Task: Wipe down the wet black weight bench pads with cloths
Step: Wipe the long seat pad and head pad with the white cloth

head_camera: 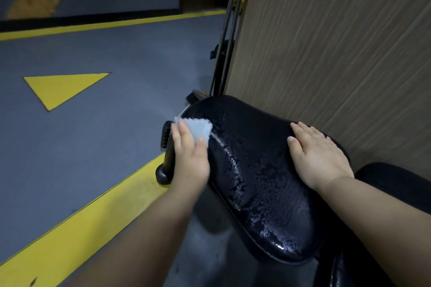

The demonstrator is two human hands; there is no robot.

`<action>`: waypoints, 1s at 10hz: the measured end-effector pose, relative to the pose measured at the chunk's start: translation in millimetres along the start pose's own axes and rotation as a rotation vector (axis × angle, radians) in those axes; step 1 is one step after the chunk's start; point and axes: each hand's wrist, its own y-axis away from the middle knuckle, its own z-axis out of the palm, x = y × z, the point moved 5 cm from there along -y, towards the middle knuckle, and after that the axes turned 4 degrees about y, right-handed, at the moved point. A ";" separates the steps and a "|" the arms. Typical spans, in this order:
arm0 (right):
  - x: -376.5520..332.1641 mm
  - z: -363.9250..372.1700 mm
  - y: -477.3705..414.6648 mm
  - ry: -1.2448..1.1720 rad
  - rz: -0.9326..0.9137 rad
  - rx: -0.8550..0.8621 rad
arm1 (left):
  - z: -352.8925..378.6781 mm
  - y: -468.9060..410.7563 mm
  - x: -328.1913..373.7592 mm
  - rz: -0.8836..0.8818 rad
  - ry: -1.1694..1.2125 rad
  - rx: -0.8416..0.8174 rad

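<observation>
Left hand: the left hand (pixel 190 154) lies back-up at the pad's left edge, fingers stretched forward and thumb spread to the side, pressing down on a cloth. It is slightly blurred.
Cloth: a small pale blue cloth with a nubbly surface (pixel 199 128) shows in the gap between that hand's forefinger and thumb. It sits on the pad's upper left rim, touching the wet surface.
Right hand: the right hand (pixel 319 156) rests palm-down on the pad's right side, fingers straight and close together, holding nothing.
Pad: the glossy black padded vinyl bench pad (pixel 256 170), rounded and elongated, slopes between the two forearms. Beads and streaks of water cover most of its top, thickest down the middle and at the near end.
Second pad: another black cushioned pad (pixel 394 184) lies just beside the first at the lower right, partly behind the right forearm.
Handle: a black ribbed grip on a black bar with a rounded end (pixel 166 147) stands just left of the left hand.
Panel: a light brown wood-grain panel (pixel 326 42) rises right behind the pad.
Rods: thin dark metal rods (pixel 227 42) run up along the panel's left edge.
Floor: blue-grey floor (pixel 116 58) with painted markings, namely a yellow triangle (pixel 63 88) and a broad yellow stripe (pixel 70 228).
</observation>
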 end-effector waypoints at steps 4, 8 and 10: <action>0.2 1.3 -2.6 0.008 -0.005 0.003 | -1.6 1.0 -2.7 -0.124 0.073 0.026; -1.4 0.8 -1.7 0.003 -0.004 0.004 | 5.6 34.4 -0.8 -0.284 0.303 0.044; -0.5 1.1 -1.6 -0.002 -0.004 0.013 | -6.5 -31.2 -13.9 -0.317 0.383 0.093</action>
